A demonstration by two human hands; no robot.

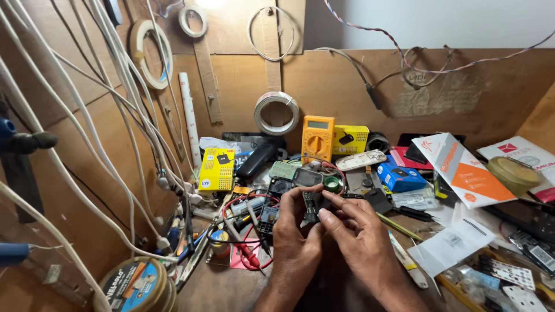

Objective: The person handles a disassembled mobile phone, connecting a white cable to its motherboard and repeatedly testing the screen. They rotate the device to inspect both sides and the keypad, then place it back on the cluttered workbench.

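Observation:
My left hand [295, 234] and my right hand [355, 231] meet over the middle of the workbench, both pinching a small dark electronic part [311, 203] between fingertips and thumbs. Just beyond it lie an opened keypad phone [270, 208] with its circuit board showing and a small green round part [333, 184]. Red and black probe leads [245, 242] curl on the bench left of my left hand. A yellow multimeter [317, 137] stands upright against the back wall.
Many white cables [110, 115] hang down the left wall. A solder-wire spool [136, 284] sits front left. Yellow boxes [217, 169], a blue box [400, 177], an orange-and-white packet [462, 167], a round tin [511, 173] and loose phone parts crowd the bench.

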